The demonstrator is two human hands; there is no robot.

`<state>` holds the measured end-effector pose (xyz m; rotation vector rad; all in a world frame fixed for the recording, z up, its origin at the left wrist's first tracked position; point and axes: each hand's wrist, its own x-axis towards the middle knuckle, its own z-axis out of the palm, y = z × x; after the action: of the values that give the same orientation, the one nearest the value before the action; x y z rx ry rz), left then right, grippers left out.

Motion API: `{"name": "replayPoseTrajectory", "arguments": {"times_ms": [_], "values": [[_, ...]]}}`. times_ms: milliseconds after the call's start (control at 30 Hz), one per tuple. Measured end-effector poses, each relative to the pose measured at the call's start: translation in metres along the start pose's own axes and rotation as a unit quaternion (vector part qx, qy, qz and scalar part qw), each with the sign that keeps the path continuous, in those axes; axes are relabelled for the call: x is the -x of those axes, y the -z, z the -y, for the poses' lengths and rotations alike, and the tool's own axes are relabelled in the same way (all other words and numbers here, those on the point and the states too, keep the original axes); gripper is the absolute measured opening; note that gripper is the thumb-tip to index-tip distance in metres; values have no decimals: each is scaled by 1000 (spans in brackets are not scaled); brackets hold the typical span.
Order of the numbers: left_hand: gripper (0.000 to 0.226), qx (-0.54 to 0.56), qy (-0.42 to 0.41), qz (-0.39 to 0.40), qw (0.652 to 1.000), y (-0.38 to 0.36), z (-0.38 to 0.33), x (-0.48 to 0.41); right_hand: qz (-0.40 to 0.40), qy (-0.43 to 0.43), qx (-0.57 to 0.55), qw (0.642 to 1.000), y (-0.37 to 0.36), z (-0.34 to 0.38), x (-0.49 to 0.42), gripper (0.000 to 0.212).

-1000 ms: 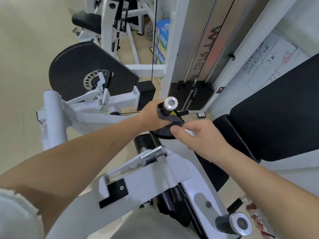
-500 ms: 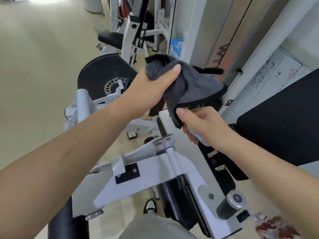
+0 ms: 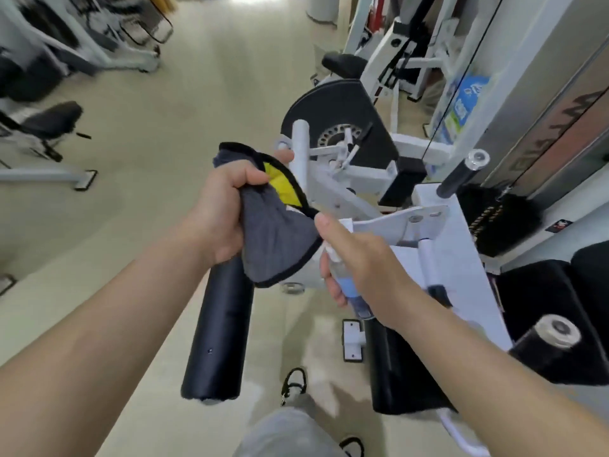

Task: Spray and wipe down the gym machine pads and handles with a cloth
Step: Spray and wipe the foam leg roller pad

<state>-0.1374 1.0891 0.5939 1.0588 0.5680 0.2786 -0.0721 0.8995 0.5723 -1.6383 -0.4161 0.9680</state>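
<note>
The left hand (image 3: 219,216) is clenched on the bunched cloth (image 3: 276,239), and the right hand (image 3: 369,258) is wrapped round the small spray bottle (image 3: 354,298), forefinger laid on its head, nozzle just beside the cloth. The cloth is judged soft, light and limp, best gathered in a fist; the bottle is judged light, perhaps slick, best taken round its body. One cloth, one bottle, one roller pad (image 3: 219,331) below the left hand, and two handles, a far handle (image 3: 461,174) and a near handle (image 3: 543,344), are counted.

Cloth (image 3: 276,245) left of spray bottle (image 3: 351,288), above roller pad (image 3: 217,334).
</note>
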Motion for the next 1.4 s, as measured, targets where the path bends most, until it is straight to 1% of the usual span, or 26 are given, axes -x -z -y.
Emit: {"name": "replayPoseTrajectory", "arguments": {"times_ms": [67,100,167,200,233,300,333,400,467,533,567,667,733,767,800,833,900,967,1067,1133,1167,1233,1267,1300,1333,1400], "values": [[44,-45,-18,-33,998,38,-14,14,33,-14,-10,999,-36,-7,2,66],[34,-58,-20,-49,997,55,-20,18,48,-26,-7,998,-54,-9,3,67],[14,-87,-7,-89,992,87,-26,21,78,-52,19,995,-92,-15,4,69],[8,-109,10,-113,988,103,-25,19,89,-61,29,994,-110,-20,2,70],[6,-134,32,-139,981,118,-20,15,102,-65,31,992,-126,-26,-2,70],[13,-201,88,-165,961,149,-7,6,104,-78,22,991,-161,-40,-19,71],[16,-243,108,-168,949,164,3,0,88,-95,9,992,-174,-48,-30,71],[12,-303,131,-168,929,197,25,-16,31,-157,-31,987,-201,-71,-60,69],[7,-335,156,-143,918,230,47,-33,-25,-218,-68,973,-221,-97,-89,65],[9,-353,178,-113,911,253,64,-50,-56,-247,-88,964,-234,-122,-113,67],[9,-369,199,-93,903,270,76,-52,-77,-272,-107,953,-248,-137,-119,67],[4,-376,224,-34,898,286,93,-55,-101,-312,-135,935,-261,-160,-128,65],[10,-379,229,-4,897,294,100,-59,-108,-322,-141,930,-268,-172,-134,65],[9,-397,228,3,889,299,104,-64,-110,-326,-143,928,-270,-178,-137,66],[4,-433,220,9,874,303,107,-66,-112,-333,-143,925,-272,-183,-139,67],[12,-474,205,12,856,308,111,-70,-114,-339,-148,922,-273,-188,-140,67],[17,-537,165,29,827,315,116,-78,-126,-349,-165,914,-277,-197,-142,66],[25,-582,131,57,800,318,115,-90,-153,-362,-188,900,-282,-205,-146,65],[28,-647,67,78,756,322,105,-117,-184,-381,-210,881,-291,-208,-166,66],[29,-669,50,100,734,324,95,-151,-209,-381,-241,867,-298,-207,-192,68],[29,-668,68,120,731,325,92,-168,-222,-381,-260,859,-303,-206,-207,68],[33,-645,124,158,737,327,90,-196,-239,-378,-297,844,-314,-206,-230,70],[33,-634,149,192,734,330,90,-215,-259,-384,-324,825,-325,-209,-245,70],[30,-618,178,211,736,334,87,-229,-276,-385,-352,807,-335,-211,-255,70],[25,-593,211,216,747,335,83,-234,-288,-379,-367,800,-341,-212,-260,70],[17,-553,258,262,747,341,73,-258,-340,-365,-407,765,-356,-214,-282,67]]}}
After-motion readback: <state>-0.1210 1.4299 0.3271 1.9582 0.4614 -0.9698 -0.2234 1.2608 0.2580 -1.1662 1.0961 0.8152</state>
